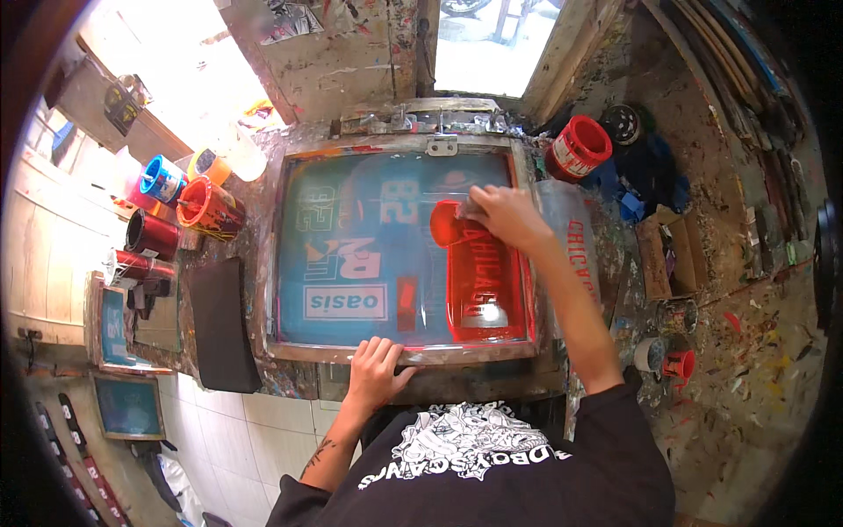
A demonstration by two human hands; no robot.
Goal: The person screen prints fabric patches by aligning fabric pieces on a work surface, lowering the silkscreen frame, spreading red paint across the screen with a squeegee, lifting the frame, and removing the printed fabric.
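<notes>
A wooden screen-printing frame (401, 354) with blue-green mesh lies flat on the bench, held by a metal hinge clamp (442, 146) at its far side. Stencilled letters and figures show through the mesh. Wet red ink (488, 285) covers its right part, with a rounded red patch near the far end. My right hand (509, 218) is closed round a small greyish squeegee (471, 211) at the far end of the ink; the hand hides most of the tool. At the near edge, my left hand (376, 364) wraps its fingers over the frame's wooden bar.
Ink pots, among them an orange-red tub (209, 207) and a blue one (163, 178), crowd the left. A red bucket (580, 147) stands far right. A dark flat board (223, 325) lies left of the frame. An open cardboard box (671, 255) and a small red cup (678, 364) are right.
</notes>
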